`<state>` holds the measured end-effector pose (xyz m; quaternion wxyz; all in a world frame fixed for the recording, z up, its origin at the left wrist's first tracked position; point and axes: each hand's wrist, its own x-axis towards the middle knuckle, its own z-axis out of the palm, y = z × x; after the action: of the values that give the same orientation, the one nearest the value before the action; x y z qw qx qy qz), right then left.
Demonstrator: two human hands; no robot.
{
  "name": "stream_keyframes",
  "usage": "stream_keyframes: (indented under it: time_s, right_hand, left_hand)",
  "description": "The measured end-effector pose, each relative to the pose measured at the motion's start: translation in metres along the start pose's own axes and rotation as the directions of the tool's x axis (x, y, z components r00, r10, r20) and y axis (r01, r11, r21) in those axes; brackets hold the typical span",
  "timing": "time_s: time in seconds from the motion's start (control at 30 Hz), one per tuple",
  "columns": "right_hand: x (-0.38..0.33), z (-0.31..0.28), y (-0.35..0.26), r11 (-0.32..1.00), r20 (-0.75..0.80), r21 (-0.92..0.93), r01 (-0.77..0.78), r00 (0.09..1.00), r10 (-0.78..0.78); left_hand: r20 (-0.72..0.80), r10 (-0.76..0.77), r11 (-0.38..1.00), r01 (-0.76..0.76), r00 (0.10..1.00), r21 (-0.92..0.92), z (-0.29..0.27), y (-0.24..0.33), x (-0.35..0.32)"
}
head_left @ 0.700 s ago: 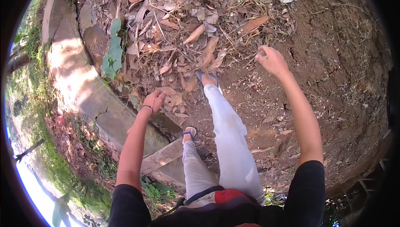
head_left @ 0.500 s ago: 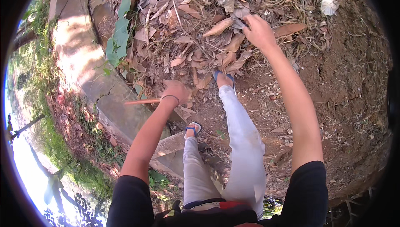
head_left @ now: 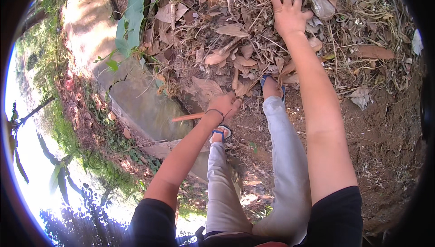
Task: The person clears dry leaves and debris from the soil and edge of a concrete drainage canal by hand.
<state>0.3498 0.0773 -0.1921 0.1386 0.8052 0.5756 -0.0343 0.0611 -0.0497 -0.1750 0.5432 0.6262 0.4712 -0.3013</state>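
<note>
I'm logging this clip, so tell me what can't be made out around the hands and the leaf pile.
Head view only:
- Left hand: closed on a wooden handle; the hand and wrist hide the tool's working end.
- Right hand: spread on the dry leaves; its palm hides whatever is beneath it.
- Pale scrap at the right rim: cut off by the fisheye edge, too small to identify.
- Ground under the litter: covered.

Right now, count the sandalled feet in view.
2. The left foot stands on bare soil beside the left hand; the right foot is forward at the dry-leaf pile's edge, below the right hand.
</note>
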Motion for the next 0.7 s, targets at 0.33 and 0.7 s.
stream_keyframes:
  time_s: [0.33, 0.7]
  right_hand:
    - [0.007, 0.004, -0.002, 0.998, 0.028, -0.055, 0.038, 0.999, -0.036]
    - [0.007, -0.001, 0.000, 0.997, 0.108, 0.018, 0.081, 0.991, -0.082]
  left_hand:
    - [-0.089, -0.122, 0.991, 0.117, 0.988, -0.064, -0.023, -0.044, -0.010]
    - [-0.035, -0.300, 0.943, 0.291, 0.953, -0.161, -0.012, -0.086, -0.056]
